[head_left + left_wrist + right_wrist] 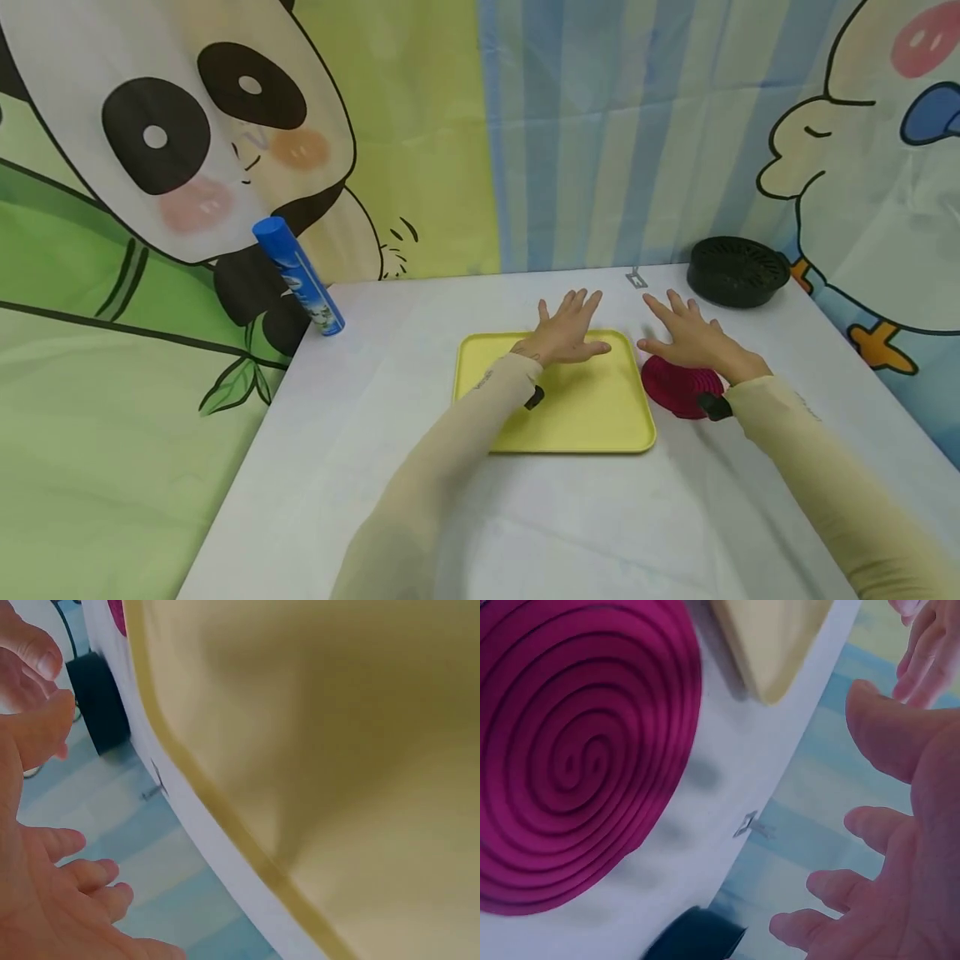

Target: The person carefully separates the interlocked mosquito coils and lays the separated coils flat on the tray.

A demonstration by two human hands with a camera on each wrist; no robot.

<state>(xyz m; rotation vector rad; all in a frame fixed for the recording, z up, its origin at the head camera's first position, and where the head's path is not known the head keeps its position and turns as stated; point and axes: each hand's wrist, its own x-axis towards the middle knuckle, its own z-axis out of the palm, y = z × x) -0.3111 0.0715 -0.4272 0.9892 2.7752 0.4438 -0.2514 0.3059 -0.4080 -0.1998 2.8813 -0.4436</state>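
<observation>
Over the yellow tray (585, 417) hovers my left hand (564, 333), fingers spread and holding nothing. My right hand (693, 340) is held above the table just right of the tray, its fingers also spread, with nothing in it. Below the right hand lies a dark pink mosquito coil (592, 750), a flat double spiral; the hand hides part of it in the head view. Behind, at the table's far right, stands a round black mosquito coil holder (735, 271) with a slotted top. A small metal coil stand (636, 277) lies near the back edge.
A blue spray can (300, 279) with a blue cap stands on the left of the white table (360, 467). Printed cloth (420, 142) with cartoon animals hangs behind the table and at both sides.
</observation>
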